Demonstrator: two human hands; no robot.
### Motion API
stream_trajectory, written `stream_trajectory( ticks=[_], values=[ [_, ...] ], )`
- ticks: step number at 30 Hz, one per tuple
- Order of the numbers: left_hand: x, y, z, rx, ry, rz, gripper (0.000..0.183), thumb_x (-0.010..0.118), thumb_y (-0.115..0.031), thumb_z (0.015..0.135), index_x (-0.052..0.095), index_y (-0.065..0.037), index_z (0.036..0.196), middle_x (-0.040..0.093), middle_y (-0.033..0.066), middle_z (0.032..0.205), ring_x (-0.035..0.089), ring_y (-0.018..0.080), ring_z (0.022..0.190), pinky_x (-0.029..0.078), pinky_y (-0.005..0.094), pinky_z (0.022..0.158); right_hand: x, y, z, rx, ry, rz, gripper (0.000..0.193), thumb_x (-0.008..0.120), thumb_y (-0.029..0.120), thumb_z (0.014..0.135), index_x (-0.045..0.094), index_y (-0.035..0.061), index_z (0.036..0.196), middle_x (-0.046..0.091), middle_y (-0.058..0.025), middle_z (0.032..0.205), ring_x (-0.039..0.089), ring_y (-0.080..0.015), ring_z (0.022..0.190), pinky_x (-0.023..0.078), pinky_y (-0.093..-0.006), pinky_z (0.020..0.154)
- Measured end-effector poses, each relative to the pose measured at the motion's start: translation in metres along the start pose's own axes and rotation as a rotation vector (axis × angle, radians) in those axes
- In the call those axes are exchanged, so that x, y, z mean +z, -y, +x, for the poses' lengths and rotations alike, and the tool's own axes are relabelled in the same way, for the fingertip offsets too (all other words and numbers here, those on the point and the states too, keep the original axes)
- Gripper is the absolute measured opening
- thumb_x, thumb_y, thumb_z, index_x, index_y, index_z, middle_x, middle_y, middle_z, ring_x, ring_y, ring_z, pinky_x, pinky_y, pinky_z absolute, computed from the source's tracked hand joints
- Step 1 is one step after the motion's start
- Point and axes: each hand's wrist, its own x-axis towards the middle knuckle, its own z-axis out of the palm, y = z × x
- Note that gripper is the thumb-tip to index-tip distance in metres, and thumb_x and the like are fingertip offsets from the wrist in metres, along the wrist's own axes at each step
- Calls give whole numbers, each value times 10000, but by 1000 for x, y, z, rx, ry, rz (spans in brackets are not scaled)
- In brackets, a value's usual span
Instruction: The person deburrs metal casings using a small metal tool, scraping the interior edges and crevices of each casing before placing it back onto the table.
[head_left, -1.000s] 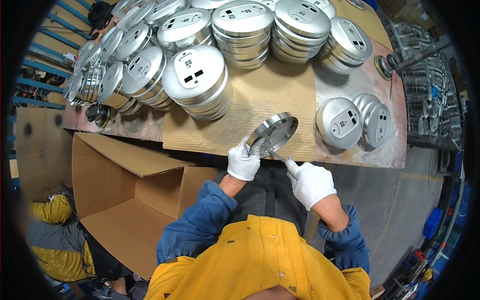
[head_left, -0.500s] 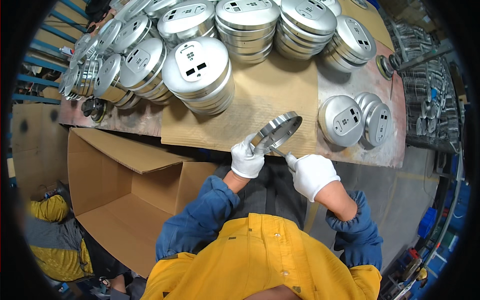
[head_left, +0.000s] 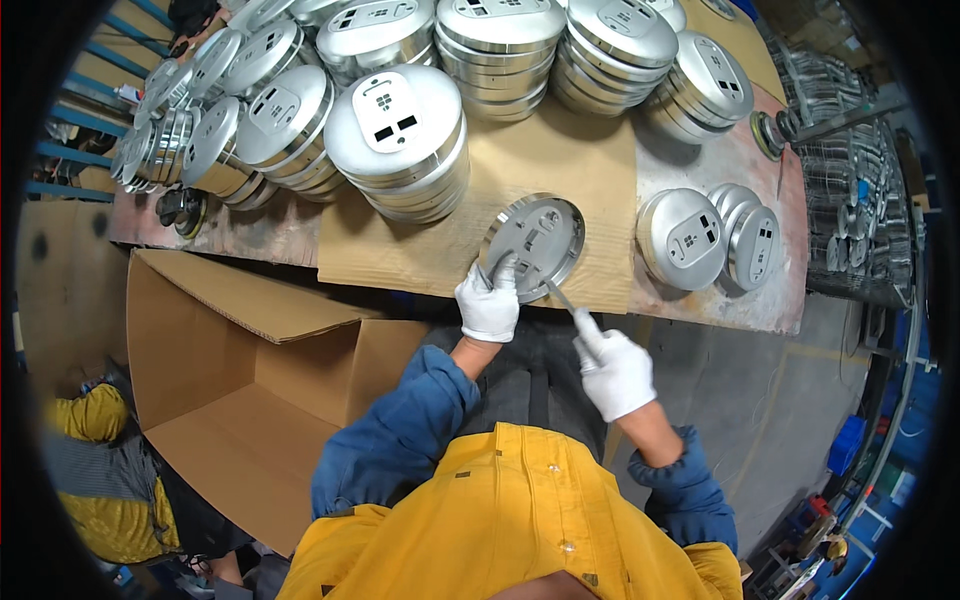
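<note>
Both hands wear white gloves. My left hand (head_left: 488, 308) grips the near left edge of a round silver metal cover (head_left: 548, 240), its thumb on the inside. The cover is tilted, its hollow ribbed inner face turned toward me, over the front edge of the cardboard sheet. My right hand (head_left: 614, 372) is closed around a slim metal file-like tool (head_left: 562, 295); its tip meets the near rim of the cover. The fingers hide the rest of the tool, so its exact kind does not show.
Stacks of silver round covers (head_left: 395, 120) stand across the back of the table on a cardboard sheet (head_left: 590, 170). More covers (head_left: 682, 240) lie at the right. An open cardboard box (head_left: 250, 370) is at my left; beyond it is another person (head_left: 110, 470).
The cover has turned from nearly edge-on so its inner face shows to me. My right hand has moved slightly left and lower, still with the tool.
</note>
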Motion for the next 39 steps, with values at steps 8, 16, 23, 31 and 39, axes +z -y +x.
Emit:
stream_trajectory(
  ticks=[8, 16, 23, 31, 39],
  values=[
    [2, 5, -5, 191, -22, -52, 275, 689, -166, 847, 608, 69, 965, 672, 174, 763, 671, 296, 676, 499, 332, 598, -57, 16, 21, -112, 235, -191, 317, 558, 231, 870, 613, 174, 1177, 624, -127, 720, 616, -317, 659, 482, -417, 593],
    [-1, 25, -11, 190, 34, 1, 259, 710, -156, 826, 592, 69, 874, 514, 119, 488, 502, 273, 390, 383, 345, 417, -53, 20, 28, -168, 250, -256, 333, 533, 203, 869, 590, 135, 1189, 629, -124, 729, 621, -310, 660, 475, -426, 577],
    [1, 25, -11, 168, -10, -6, 271, 722, -154, 815, 592, 76, 874, 573, 140, 561, 558, 276, 443, 418, 344, 448, -58, 35, 39, -152, 412, -296, 403, 496, 129, 817, 565, 44, 1205, 640, -167, 777, 641, -317, 665, 507, -420, 577],
    [4, 3, -9, 59, -1, -14, 283, 668, -205, 868, 615, 52, 973, 670, 182, 814, 669, 324, 735, 502, 342, 633, 17, 0, -8, -30, 27, -144, 514, 536, 174, 849, 439, 242, 1349, 580, -119, 739, 613, -318, 594, 501, -444, 529],
    [0, 36, -12, 213, 0, 18, 315, 718, -213, 827, 593, 57, 933, 588, 141, 582, 590, 299, 489, 437, 353, 479, -48, 20, 15, -79, 307, -211, 377, 526, 215, 868, 551, 182, 1243, 634, -139, 807, 640, -316, 693, 507, -419, 612]
  ],
)
